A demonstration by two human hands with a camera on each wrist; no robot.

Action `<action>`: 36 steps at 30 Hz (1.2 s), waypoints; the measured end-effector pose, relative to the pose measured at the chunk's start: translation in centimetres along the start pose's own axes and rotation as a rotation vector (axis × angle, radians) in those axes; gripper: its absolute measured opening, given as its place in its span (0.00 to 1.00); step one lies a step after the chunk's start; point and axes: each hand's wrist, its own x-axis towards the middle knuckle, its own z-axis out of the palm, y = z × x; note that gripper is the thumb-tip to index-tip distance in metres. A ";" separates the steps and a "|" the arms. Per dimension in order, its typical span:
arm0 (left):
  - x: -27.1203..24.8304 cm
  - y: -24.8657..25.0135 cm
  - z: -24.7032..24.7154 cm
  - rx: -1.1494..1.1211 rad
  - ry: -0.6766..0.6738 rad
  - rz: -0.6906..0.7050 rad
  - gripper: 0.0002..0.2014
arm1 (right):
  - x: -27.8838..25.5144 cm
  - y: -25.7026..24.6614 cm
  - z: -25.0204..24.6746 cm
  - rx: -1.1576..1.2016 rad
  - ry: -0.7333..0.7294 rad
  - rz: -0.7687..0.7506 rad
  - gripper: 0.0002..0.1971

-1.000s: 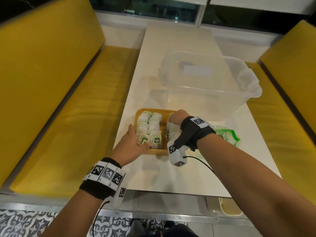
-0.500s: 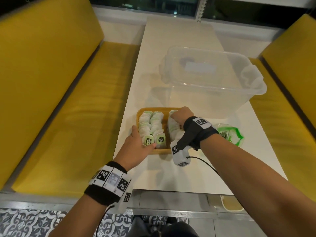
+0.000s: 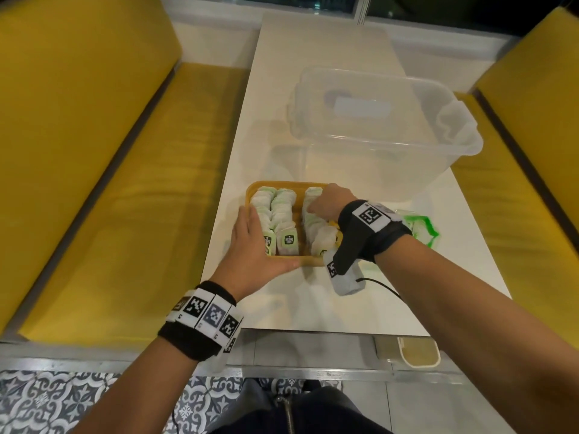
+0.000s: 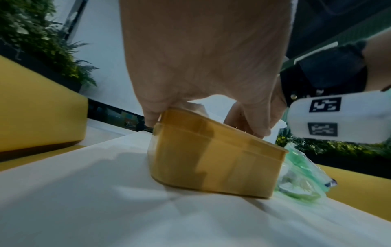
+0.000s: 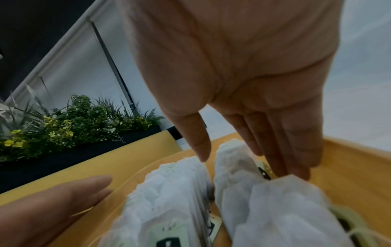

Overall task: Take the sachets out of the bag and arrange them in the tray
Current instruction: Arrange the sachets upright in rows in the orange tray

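Observation:
An orange tray [image 3: 282, 184] stands on the white table and holds white sachets [image 3: 283, 211] with green tags, standing in three rows. My left hand [image 3: 266, 239] braces its near-left corner, fingers straight along the left wall and thumb along the front rim. In the left wrist view the tray [image 4: 211, 158] sits under that hand [image 4: 205, 125]. My right hand [image 3: 313, 208] reaches into the right row, and the right wrist view shows this hand [image 5: 247, 165] with straight fingers touching the sachets [image 5: 275, 200]. A crumpled clear-and-green bag [image 3: 421, 227] lies right of the tray.
A large clear plastic tub [image 3: 382, 126] stands just behind the tray. Yellow benches [image 3: 156, 183] flank the narrow table [image 3: 313, 302] on both sides. The table's near edge is close to my wrists, and a small bin [image 3: 418, 352] sits below it.
My left hand has slid forward along the tray's left wall, and its thumb now lies on the front rim. The right hand stays in the right row of sachets.

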 end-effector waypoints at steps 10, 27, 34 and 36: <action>-0.4 1.3 0.4 0.065 0.033 -0.030 0.62 | -2.1 0.3 1.2 -0.168 -0.265 -0.030 0.31; -0.4 1.1 0.5 0.050 0.047 -0.023 0.62 | -2.4 0.7 0.5 0.041 -0.204 -0.059 0.20; -0.4 0.8 0.4 0.011 0.056 -0.001 0.66 | 0.6 0.6 0.9 0.422 -0.053 0.016 0.22; -0.3 0.5 0.5 0.014 0.069 0.020 0.64 | 1.0 0.3 1.2 0.440 -0.060 0.011 0.21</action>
